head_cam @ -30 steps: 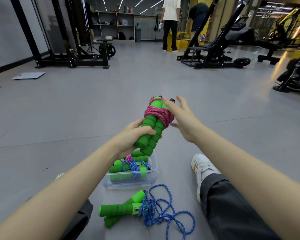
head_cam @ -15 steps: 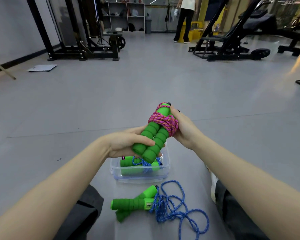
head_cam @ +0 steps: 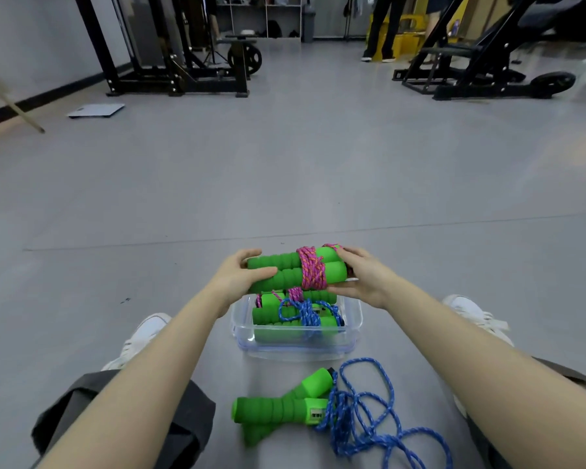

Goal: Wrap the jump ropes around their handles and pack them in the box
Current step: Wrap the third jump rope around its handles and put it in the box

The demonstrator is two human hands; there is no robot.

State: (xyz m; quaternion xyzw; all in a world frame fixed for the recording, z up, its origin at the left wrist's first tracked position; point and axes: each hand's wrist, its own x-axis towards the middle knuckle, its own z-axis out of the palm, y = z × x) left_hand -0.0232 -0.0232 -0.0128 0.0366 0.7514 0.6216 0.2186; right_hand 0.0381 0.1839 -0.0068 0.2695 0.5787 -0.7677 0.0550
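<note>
A pink jump rope bundle [head_cam: 290, 270], two green foam handles bound by pink cord, lies level just above the clear plastic box [head_cam: 351, 336]. My left hand [head_cam: 239, 275] grips its left end and my right hand [head_cam: 362, 277] grips its right end. Inside the box lie wrapped green-handled ropes [head_cam: 285, 316], one with blue cord and one with pink. A loose blue jump rope [head_cam: 362, 411] with green handles lies unwound on the floor in front of the box.
I sit on a grey gym floor with my legs and white shoes [head_cam: 142, 336] either side of the box. Black weight racks [head_cam: 170, 62] and a bench machine [head_cam: 487, 69] stand far back. A person's legs [head_cam: 379, 28] show by a yellow stand.
The bundle has turned from upright to level and come down over the box. My right hand has closed round its right end.
</note>
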